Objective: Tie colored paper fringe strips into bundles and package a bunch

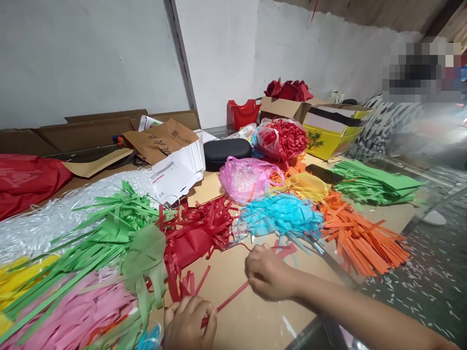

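Note:
A narrow red strip (233, 295) stretches between my two hands over the cardboard-covered table. My left hand (189, 321), at the bottom edge, is closed on its near end. My right hand (268, 271), farther up and to the right, has its fingers curled tight around the other end; the exact grip is hidden. Just beyond my hands lies a pile of red strips (197, 233) with long loose ends. A light blue bundle of strips (280, 216) lies behind my right hand, and an orange bundle (365, 238) fans out to its right.
Green (113, 228) and pink strips (83, 311) cover the left side. Farther back are a pink plastic bag (248, 180), a black case (228, 153), white cards (178, 170) and a yellow box (332, 133). A person in patterned clothing (383, 121) sits at the right.

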Motion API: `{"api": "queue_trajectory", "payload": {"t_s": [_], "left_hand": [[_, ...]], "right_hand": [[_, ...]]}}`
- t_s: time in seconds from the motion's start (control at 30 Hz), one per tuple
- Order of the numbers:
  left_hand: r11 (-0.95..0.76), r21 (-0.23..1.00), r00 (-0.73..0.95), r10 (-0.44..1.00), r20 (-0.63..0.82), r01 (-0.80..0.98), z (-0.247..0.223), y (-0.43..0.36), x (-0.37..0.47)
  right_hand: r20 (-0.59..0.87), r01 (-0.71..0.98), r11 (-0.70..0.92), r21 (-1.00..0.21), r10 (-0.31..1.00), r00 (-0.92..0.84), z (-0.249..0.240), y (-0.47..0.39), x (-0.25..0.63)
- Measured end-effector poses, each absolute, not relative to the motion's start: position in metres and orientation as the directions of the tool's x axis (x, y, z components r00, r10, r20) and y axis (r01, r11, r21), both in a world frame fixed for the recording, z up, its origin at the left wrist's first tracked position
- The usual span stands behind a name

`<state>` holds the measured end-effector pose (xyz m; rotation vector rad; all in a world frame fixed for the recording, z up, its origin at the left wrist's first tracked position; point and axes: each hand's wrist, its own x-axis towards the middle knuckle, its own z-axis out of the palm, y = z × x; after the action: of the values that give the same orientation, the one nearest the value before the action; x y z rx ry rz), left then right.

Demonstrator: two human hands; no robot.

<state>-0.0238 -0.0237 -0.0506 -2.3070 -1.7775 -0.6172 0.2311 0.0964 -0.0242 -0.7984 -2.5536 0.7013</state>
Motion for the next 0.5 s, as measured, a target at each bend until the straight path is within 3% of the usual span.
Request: {"api": "queue_trajectory", "payload": {"t_s": [0.1,0.27,0.37,0.43,0.5], "left_hand": [[-0.223,0.123,0.153,0.896,0.418,0.967,-0.04,-0.024,-0.013],[-0.41,0.116,0.286,0.785,0.549,0.905,-0.036,-0.026,-0.001],[-0.421,0.106,0.293,0.771,0.566,0.901,-0.037,-0.021,0.007],[-0.424,0.072,0.327,0.786,0.525,0.903,-0.035,-0.016,0.012],[-0.42,0.04,0.343,0.788,0.511,0.906,-0.029,-0.012,0.015]], "right_hand": [[0.179,0.509,0.729,-0.457,0.636,-0.751,-0.015,0.091,0.226],[0.302,0.313,0.94,-0.138,0.341,-0.89,-0.009,0.083,0.225],[0.323,0.305,0.951,0.04,0.277,-0.905,-0.016,0.082,0.218],[0.313,0.328,0.942,0.075,0.29,-0.904,-0.017,0.081,0.214],[0.28,0.382,0.924,0.003,0.366,-0.887,-0.01,0.075,0.213]]}}
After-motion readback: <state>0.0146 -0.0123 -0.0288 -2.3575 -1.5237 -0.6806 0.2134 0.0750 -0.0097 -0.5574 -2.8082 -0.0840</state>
